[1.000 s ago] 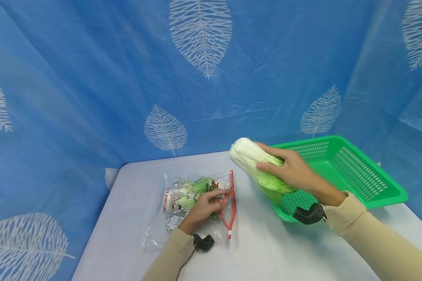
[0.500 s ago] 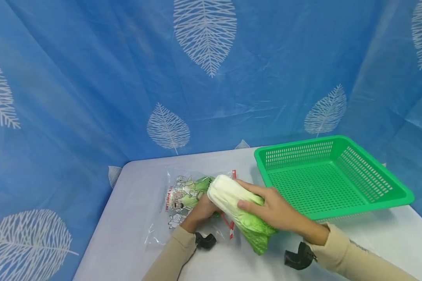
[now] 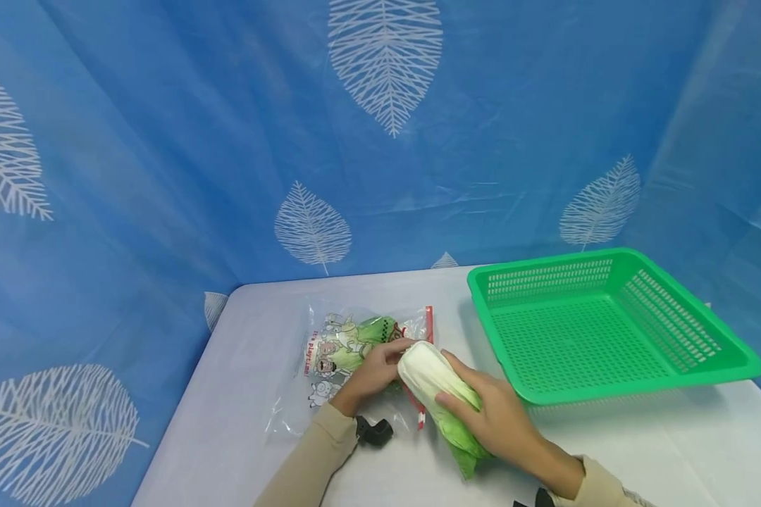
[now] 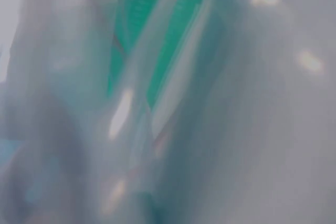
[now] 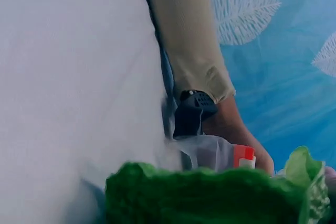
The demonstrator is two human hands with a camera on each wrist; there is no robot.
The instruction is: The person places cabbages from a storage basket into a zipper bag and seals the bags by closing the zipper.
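Note:
My right hand (image 3: 497,415) grips a napa cabbage (image 3: 440,394), white base pointing up and left, leafy end down and right. In the right wrist view its green leaves (image 5: 210,198) fill the bottom edge. My left hand (image 3: 374,373) holds the red-edged mouth of a clear printed zip bag (image 3: 320,352) on the table; the cabbage base overlaps its fingertips. A pale-green vegetable (image 3: 377,329) shows inside the bag. In the left wrist view, blurred bag film (image 4: 252,129) covers nearly everything.
A green plastic basket (image 3: 609,394) with slotted sides stands to the right on the white-covered table (image 3: 228,401). Behind the table hangs a blue curtain (image 3: 241,141) with white leaf prints. A black wrist camera (image 3: 375,431) sits on the left wrist beside the bag.
My right hand has carried the napa cabbage from over the basket's left edge, left and down to the bag's mouth. The left hand has stayed at the bag's mouth.

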